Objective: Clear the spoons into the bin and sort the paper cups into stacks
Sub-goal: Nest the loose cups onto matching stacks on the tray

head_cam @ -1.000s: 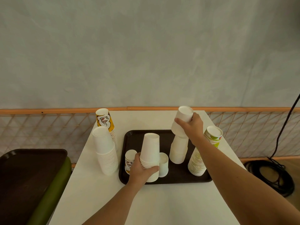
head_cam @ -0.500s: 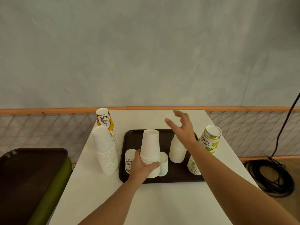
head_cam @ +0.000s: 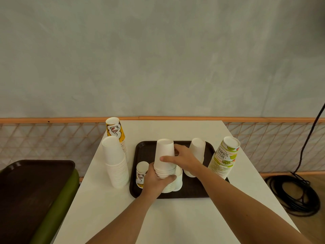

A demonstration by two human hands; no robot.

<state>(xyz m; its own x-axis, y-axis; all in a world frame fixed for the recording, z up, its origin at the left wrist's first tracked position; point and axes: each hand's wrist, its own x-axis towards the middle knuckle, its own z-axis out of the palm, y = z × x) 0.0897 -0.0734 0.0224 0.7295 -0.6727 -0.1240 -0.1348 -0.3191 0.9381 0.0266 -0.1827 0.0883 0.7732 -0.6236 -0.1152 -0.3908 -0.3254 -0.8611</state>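
L hand (head_cam: pixel 156 182) gripping base of upright white stack (head_cam: pixel 165 150) on tray (head_cam: pixel 146 152); R hand (head_cam: pixel 184 159) wrapped round its top, just above L. Axis vertical, so prob. straight-up pull.

Your L hand (head_cam: pixel 155 181): fingers curled low round white cup stack (head_cam: pixel 165 152), wrist straight. Your R hand (head_cam: pixel 185 160) grips higher up, thumb across front (fingers wrap behind). Both forearms bare, reaching fwd, converging.
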